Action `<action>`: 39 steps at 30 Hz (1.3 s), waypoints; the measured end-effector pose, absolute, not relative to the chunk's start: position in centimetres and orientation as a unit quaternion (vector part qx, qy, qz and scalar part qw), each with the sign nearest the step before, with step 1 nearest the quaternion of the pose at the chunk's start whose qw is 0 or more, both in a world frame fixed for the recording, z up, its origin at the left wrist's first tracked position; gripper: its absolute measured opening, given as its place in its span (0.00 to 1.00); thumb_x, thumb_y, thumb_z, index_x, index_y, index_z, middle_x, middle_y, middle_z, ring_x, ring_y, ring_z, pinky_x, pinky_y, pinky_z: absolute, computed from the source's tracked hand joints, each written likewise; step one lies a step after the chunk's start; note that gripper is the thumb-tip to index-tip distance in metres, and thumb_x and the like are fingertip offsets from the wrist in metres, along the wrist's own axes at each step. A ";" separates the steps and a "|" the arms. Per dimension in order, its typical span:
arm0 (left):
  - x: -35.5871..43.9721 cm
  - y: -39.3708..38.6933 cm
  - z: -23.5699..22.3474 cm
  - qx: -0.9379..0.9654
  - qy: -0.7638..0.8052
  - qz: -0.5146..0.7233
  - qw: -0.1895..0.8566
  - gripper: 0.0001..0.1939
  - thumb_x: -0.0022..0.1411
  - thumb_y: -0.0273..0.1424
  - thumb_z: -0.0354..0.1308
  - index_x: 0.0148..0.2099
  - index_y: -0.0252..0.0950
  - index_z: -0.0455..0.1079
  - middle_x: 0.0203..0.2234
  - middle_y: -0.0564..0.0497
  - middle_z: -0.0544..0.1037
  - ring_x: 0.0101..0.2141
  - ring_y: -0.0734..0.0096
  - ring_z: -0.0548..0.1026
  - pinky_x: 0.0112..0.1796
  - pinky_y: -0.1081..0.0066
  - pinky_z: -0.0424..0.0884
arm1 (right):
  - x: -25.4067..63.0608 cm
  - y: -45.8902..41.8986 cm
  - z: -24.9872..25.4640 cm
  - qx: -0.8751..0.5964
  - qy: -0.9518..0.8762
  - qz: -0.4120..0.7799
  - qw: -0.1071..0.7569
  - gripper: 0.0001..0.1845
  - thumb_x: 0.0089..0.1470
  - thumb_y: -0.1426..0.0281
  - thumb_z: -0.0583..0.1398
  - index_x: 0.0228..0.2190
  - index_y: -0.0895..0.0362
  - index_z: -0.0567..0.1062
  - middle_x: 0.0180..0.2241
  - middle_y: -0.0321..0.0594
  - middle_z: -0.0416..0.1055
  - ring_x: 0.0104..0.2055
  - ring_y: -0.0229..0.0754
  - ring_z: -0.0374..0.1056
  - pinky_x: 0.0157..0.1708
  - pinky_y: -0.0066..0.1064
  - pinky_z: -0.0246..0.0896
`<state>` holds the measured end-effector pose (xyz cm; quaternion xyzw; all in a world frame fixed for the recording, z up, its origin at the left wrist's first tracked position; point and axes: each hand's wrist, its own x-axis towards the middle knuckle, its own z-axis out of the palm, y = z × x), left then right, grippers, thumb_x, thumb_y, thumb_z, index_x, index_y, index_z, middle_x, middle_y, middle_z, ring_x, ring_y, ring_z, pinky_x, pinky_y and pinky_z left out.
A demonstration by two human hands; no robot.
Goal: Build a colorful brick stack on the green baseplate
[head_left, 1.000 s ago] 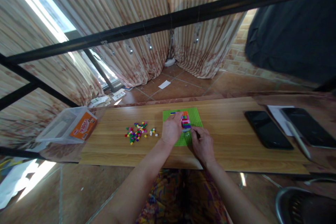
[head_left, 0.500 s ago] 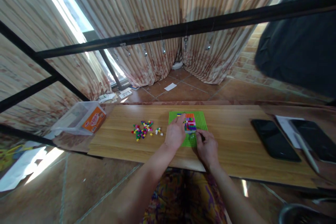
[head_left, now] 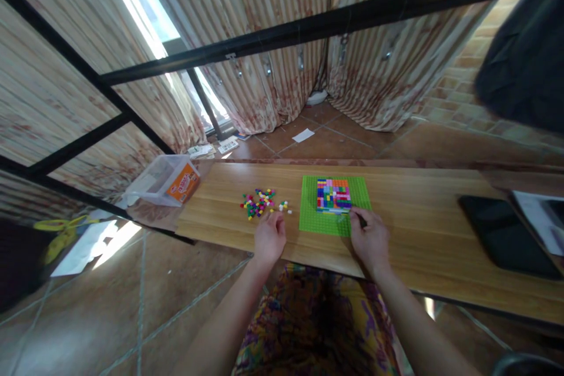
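A square block of many-coloured toy bricks [head_left: 333, 194] stands on a green studded baseplate [head_left: 311, 222]. My right hand [head_left: 370, 236] is at the plate's right side, its fingers pinched together by the block's near right corner; what they hold, if anything, is hidden. My left hand [head_left: 270, 238] hovers low over the table just in front of the loose small bricks [head_left: 256, 204], left of the plate. Its fingers are curled together, and anything between them is too small to make out. A few bricks, mostly white and yellow [head_left: 284, 205], lie apart from the pile.
A clear plastic box [head_left: 156, 179] with an orange label stands at the left end of the wooden table [head_left: 423, 217]. On the right lie a dark tablet-like device [head_left: 506, 235] and white paper [head_left: 535, 217]. A black metal bar [head_left: 282, 38] crosses beyond the table.
My left hand has left the brick block and moved left and nearer to me, toward the loose bricks. My right hand stays by the block's corner. The whole view has shifted.
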<state>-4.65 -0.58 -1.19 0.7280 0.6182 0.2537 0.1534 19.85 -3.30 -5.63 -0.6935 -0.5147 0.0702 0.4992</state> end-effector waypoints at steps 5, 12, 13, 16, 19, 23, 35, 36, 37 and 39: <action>-3.1 0.5 -0.8 0.740 0.619 0.232 0.127 0.11 0.64 0.24 0.54 0.46 0.37 0.74 0.40 0.46 0.77 0.44 0.66 0.74 0.47 0.67 0.69 | 19.9 -3.3 -5.6 -0.700 -0.508 0.076 0.496 0.20 0.58 0.58 0.54 0.34 0.58 0.80 0.36 0.50 0.79 0.40 0.51 0.71 0.40 0.41 0.65; -2.4 1.4 -1.1 0.754 0.621 0.185 0.105 0.11 0.67 0.26 0.51 0.42 0.38 0.76 0.39 0.46 0.77 0.43 0.65 0.74 0.47 0.67 0.68 | 20.0 -3.3 -5.7 -0.699 -0.516 0.066 0.490 0.21 0.59 0.58 0.54 0.34 0.58 0.80 0.36 0.50 0.79 0.39 0.51 0.71 0.41 0.41 0.64; -2.4 1.3 -1.1 0.754 0.621 0.186 0.106 0.11 0.67 0.26 0.51 0.41 0.38 0.75 0.39 0.46 0.77 0.43 0.65 0.74 0.47 0.68 0.68 | 20.0 -3.3 -5.7 -0.700 -0.516 0.066 0.489 0.21 0.59 0.58 0.54 0.34 0.58 0.80 0.36 0.50 0.79 0.39 0.51 0.71 0.40 0.41 0.64; -2.3 1.0 -1.3 0.747 0.624 0.198 0.116 0.10 0.67 0.26 0.50 0.41 0.37 0.74 0.39 0.46 0.77 0.43 0.65 0.74 0.45 0.68 0.68 | 20.0 -3.3 -5.8 -0.701 -0.517 0.071 0.486 0.21 0.59 0.58 0.54 0.35 0.58 0.80 0.36 0.50 0.79 0.39 0.51 0.71 0.38 0.40 0.64; -1.9 0.6 -1.1 0.737 0.620 0.228 0.146 0.10 0.68 0.26 0.50 0.42 0.37 0.73 0.38 0.47 0.78 0.40 0.67 0.75 0.43 0.69 0.68 | 20.0 -3.3 -5.9 -0.701 -0.515 0.073 0.488 0.20 0.59 0.58 0.54 0.35 0.58 0.80 0.36 0.49 0.79 0.39 0.51 0.71 0.37 0.39 0.64; -0.5 0.6 -0.1 0.731 0.582 0.287 0.210 0.09 0.67 0.26 0.51 0.41 0.38 0.73 0.34 0.51 0.78 0.36 0.71 0.76 0.39 0.72 0.68 | 19.9 -3.2 -5.9 -0.696 -0.516 0.064 0.494 0.20 0.59 0.59 0.54 0.34 0.58 0.80 0.35 0.49 0.79 0.39 0.51 0.71 0.39 0.40 0.64; 5.6 2.9 3.4 0.813 0.498 0.243 0.176 0.09 0.67 0.27 0.54 0.41 0.38 0.77 0.36 0.49 0.80 0.38 0.69 0.76 0.43 0.71 0.70 | 19.6 -3.2 -5.3 -0.682 -0.524 0.070 0.507 0.17 0.60 0.62 0.54 0.34 0.57 0.80 0.34 0.48 0.78 0.37 0.49 0.71 0.40 0.40 0.65; 5.9 3.0 3.5 0.817 0.504 0.228 0.167 0.10 0.67 0.28 0.53 0.41 0.38 0.77 0.37 0.49 0.80 0.39 0.68 0.76 0.43 0.71 0.70 | 19.6 -3.2 -5.3 -0.680 -0.524 0.072 0.508 0.17 0.60 0.62 0.54 0.34 0.57 0.80 0.34 0.47 0.78 0.37 0.49 0.71 0.40 0.40 0.65; 6.2 3.1 3.7 0.819 0.509 0.214 0.158 0.11 0.68 0.28 0.52 0.42 0.38 0.77 0.38 0.48 0.80 0.39 0.68 0.76 0.42 0.70 0.70 | 19.5 -3.2 -5.2 -0.680 -0.523 0.074 0.508 0.17 0.60 0.62 0.53 0.35 0.57 0.80 0.34 0.47 0.78 0.37 0.49 0.71 0.40 0.40 0.65; 6.7 3.4 3.9 0.823 0.516 0.188 0.144 0.12 0.68 0.29 0.51 0.41 0.39 0.77 0.39 0.48 0.80 0.39 0.68 0.77 0.42 0.70 0.70 | 19.5 -3.2 -5.3 -0.681 -0.520 0.077 0.509 0.17 0.60 0.63 0.54 0.35 0.57 0.80 0.35 0.47 0.78 0.38 0.49 0.71 0.40 0.40 0.65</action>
